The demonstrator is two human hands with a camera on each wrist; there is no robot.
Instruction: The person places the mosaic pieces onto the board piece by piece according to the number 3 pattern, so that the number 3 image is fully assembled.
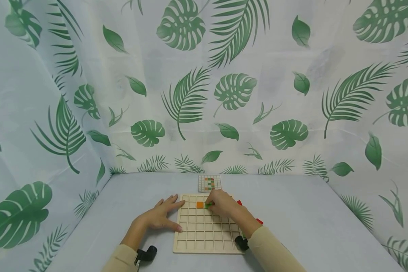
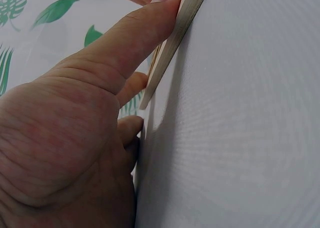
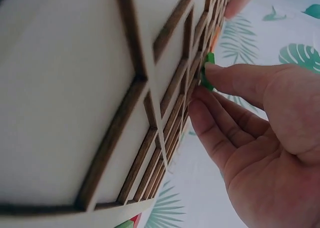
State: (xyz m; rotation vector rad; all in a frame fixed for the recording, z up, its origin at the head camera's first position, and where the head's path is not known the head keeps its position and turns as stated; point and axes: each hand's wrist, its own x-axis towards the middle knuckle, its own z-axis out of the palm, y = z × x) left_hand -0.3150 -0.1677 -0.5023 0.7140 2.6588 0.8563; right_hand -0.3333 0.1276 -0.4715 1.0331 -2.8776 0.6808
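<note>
While the right hand (image 1: 221, 203) pinches a green tile (image 1: 208, 206) between thumb and fingers, low centre of the head view, over the upper part of the gridded board (image 1: 190, 241), the left hand (image 1: 161, 216) lies spread, holding nothing, its thumb and a finger touching the board's left edge. The tile looks light, stiff and smooth (hard to break, I'd guess), best gripped by its side edges. The right wrist view, right of centre, shows the thumb against it; only the head view shows the patterned card (image 1: 209, 183).
</note>
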